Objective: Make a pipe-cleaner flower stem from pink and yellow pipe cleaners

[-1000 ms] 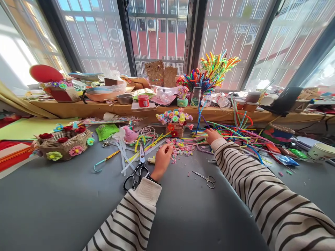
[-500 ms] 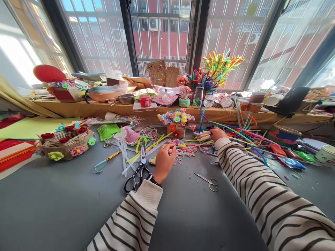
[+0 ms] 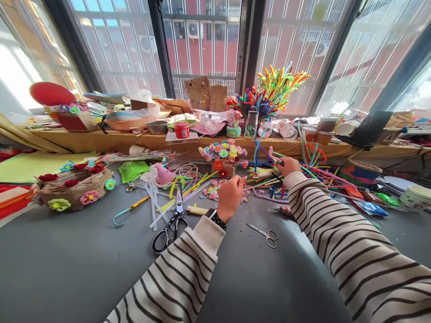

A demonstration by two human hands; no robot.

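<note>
1. The right hand [image 3: 290,167] is over the back right part of the worktop [image 3: 134,278], its fingertips pinching a pink fuzzy stem [image 3: 271,152].
2. That stem stands out from the fingertips on their left side, its free end rising toward the back edge.
3. It is soft pink and bent over near the top; its lower part is lost among the fingers and other colours.
4. The loose stems [image 3: 336,179] lie around and behind this hand in a tangled heap along the back edge: pink, blue, green, yellow and red, some straight, some curved.
5. The left hand [image 3: 231,197] is near the middle, fingers bent inward; I cannot tell whether the fingertips meet or pinch anything.
6. Pastel clippings [image 3: 211,194] lie just beyond it, in front of a flower-filled basket [image 3: 224,168].
7. Small metal scissors [image 3: 267,234] lie nearer the front edge, between the two forearms; black-handled scissors [image 3: 179,204] lie left of the left wrist.
</note>
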